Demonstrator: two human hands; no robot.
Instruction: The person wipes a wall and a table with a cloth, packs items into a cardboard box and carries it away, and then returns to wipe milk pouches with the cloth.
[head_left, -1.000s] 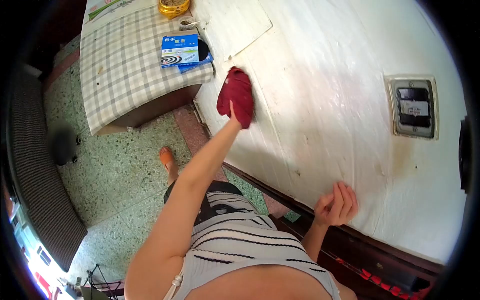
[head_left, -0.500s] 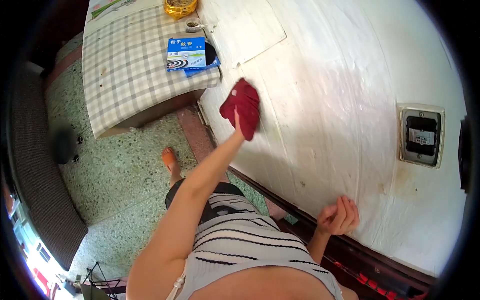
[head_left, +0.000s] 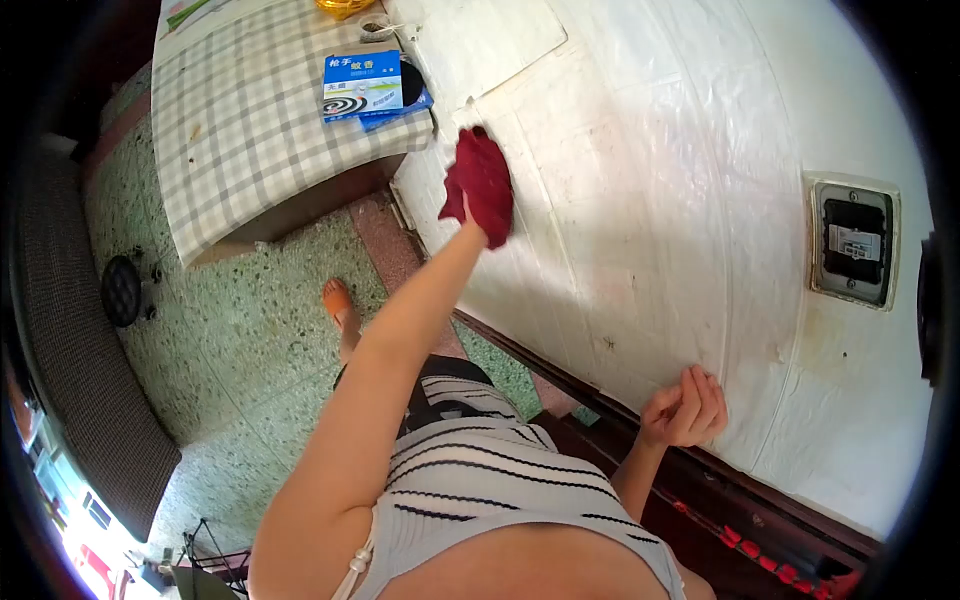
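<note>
A dark red cloth (head_left: 484, 185) lies bunched against the white, plastic-covered surface (head_left: 610, 230). My left hand (head_left: 470, 214) is closed on it and mostly hidden in its folds; the thumb and wrist show. Farther right, my right hand (head_left: 686, 410) rests at the near edge of the same surface, its fingers loosely curled together. Nothing shows in that hand. Beyond the cloth, a blue mosquito coil box (head_left: 362, 86) lies on a checked tablecloth (head_left: 260, 120).
A yellow basket (head_left: 343, 6) and a small roll (head_left: 377, 30) sit behind the box. At right, a dark socket-like fitting (head_left: 853, 243) is set in the white surface. A dark woven seat (head_left: 90, 370) stands at left; a round black object (head_left: 121, 291) is beside it.
The view has tilted slightly, so most things sit a little higher in it. My left hand and the cloth have moved slightly farther away, and its folds have shifted. The right hand stays curled.
</note>
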